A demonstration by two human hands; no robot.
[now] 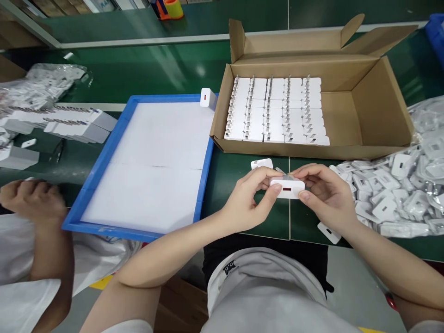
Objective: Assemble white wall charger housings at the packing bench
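Note:
In front of my body, a white USB charger (288, 189) with a dark red port slot faces me. My left hand (251, 199) pinches its left end between thumb and fingers. The right end is gripped by my right hand (328, 196), its thumb on the front edge. A small translucent piece shows on top of the charger, between my fingertips. Just behind my left fingers lies a loose white cover (262, 163) with slots. Another white cover (329, 232) lies by the table edge, below my right hand.
An open cardboard box (374, 101) holds rows of white chargers. A blue-framed white tray (138, 230) lies left, with one charger (207, 97) at its far corner. White covers (385, 199) are heaped right. A co-worker's hand (34, 199) is at far left, near stacked chargers (79, 127).

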